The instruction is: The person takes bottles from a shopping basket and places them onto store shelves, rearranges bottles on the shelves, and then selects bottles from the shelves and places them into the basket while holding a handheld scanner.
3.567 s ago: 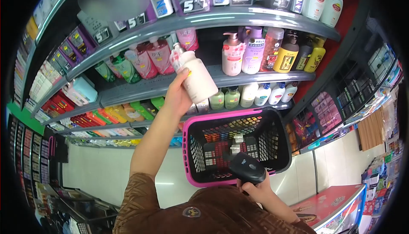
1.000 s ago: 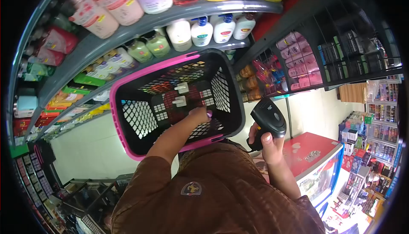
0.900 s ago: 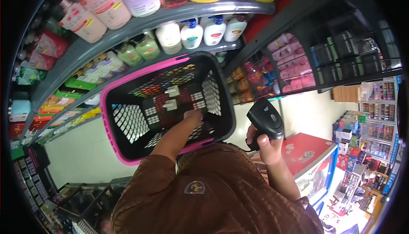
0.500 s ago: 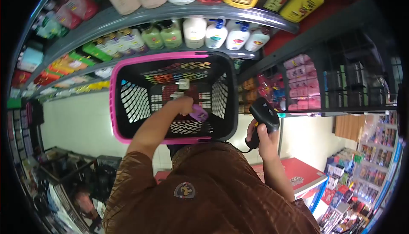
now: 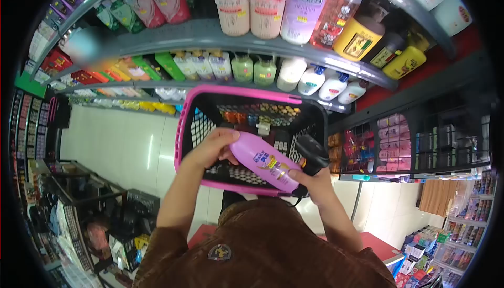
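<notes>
A purple-pink bottle [image 5: 262,161] with a printed label lies tilted across the front of a black basket with a pink rim [image 5: 247,93]. My left hand [image 5: 214,149] grips the bottle's upper left end. My right hand [image 5: 311,179] is wrapped around a black handheld scanner [image 5: 313,153], and its thumb touches the bottle's lower right end. Small white items [image 5: 263,128] lie inside the basket, partly hidden behind the bottle.
Beyond the basket, a shelf [image 5: 199,35] holds pump bottles, with white and green bottles [image 5: 264,70] on the level below. A wire rack [image 5: 394,146] with pink packs stands at the right. At the lower left is a dark-framed stand [image 5: 94,199] with goods.
My left hand has lifted the purple bottle out of the basket and brought it over to the scanner. My right hand has moved slightly left and lower, and its thumb now meets the bottle.
</notes>
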A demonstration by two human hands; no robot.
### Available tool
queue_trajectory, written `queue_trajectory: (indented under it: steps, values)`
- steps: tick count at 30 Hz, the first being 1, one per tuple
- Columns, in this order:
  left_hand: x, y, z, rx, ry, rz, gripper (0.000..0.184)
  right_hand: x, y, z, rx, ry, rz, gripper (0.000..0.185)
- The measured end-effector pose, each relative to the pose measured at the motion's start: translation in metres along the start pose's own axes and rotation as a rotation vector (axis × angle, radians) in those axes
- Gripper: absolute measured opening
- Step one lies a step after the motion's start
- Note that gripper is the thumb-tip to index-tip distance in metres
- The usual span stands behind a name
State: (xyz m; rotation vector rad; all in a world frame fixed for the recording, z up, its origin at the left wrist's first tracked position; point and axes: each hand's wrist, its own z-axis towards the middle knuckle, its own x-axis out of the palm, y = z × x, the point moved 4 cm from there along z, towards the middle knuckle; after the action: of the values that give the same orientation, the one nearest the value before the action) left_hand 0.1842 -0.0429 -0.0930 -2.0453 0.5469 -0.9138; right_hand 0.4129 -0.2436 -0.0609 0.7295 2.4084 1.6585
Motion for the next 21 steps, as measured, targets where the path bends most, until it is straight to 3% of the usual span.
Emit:
queue_trajectory:
  steps: [2, 3, 5, 6, 7, 9, 10, 12, 13, 15, 16, 17, 19, 21]
  values:
    - [-0.003, 0.023, 0.001, 0.036, -0.159, -0.232, 0.042, 0.021, 0.006, -0.002, -0.075, -0.037, 0.007, 0.047]
    - [0.029, 0.011, -0.007, 0.080, -0.385, -0.327, 0.039, 0.036, 0.008, -0.004, -0.096, -0.050, 0.000, 0.047]
    - [0.032, 0.046, -0.001, 0.106, -0.288, -0.429, 0.038, 0.067, 0.019, -0.007, -0.328, -0.129, -0.259, 0.044]
    - [0.053, 0.041, -0.012, 0.091, -0.284, -0.519, 0.041, 0.076, 0.011, -0.010, -0.296, -0.146, -0.417, 0.042]
    - [0.067, 0.030, -0.023, 0.074, -0.280, -0.608, 0.043, 0.091, 0.015, -0.017, -0.452, -0.204, -0.625, 0.047]
    - [0.058, 0.018, -0.032, 0.035, -0.235, -0.703, 0.042, 0.126, 0.032, -0.035, -0.788, -0.096, -0.811, 0.046]
    - [0.051, 0.014, -0.036, -0.018, -0.212, -0.799, 0.041, 0.132, 0.035, -0.037, -0.800, -0.114, -0.816, 0.046]
    - [0.022, -0.002, -0.035, -0.001, 0.085, -0.709, 0.063, 0.154, 0.043, -0.047, -1.096, 0.111, -0.735, 0.044]
    - [0.015, -0.013, -0.041, 0.009, 0.208, -0.695, 0.073, 0.158, 0.047, -0.053, -1.102, 0.097, -0.742, 0.044]
    - [0.005, -0.039, -0.059, 0.095, 0.287, -0.633, 0.075, 0.166, 0.046, -0.065, -0.574, 0.126, -0.600, 0.042]
    - [0.000, -0.052, -0.068, 0.186, 0.348, -0.574, 0.078, 0.180, 0.062, -0.080, -0.717, 0.010, -0.566, 0.044]
    - [-0.009, -0.055, -0.072, 0.183, 0.331, -0.584, 0.078, 0.174, 0.043, -0.074, -0.500, 0.121, -0.468, 0.050]
    - [-0.019, -0.068, -0.079, 0.261, 0.550, -0.559, 0.084, 0.182, 0.036, -0.082, -0.598, 0.095, -0.243, 0.055]
    - [-0.029, -0.079, -0.085, 0.272, 0.590, -0.539, 0.084, 0.186, 0.031, -0.084, -0.596, 0.146, -0.274, 0.056]
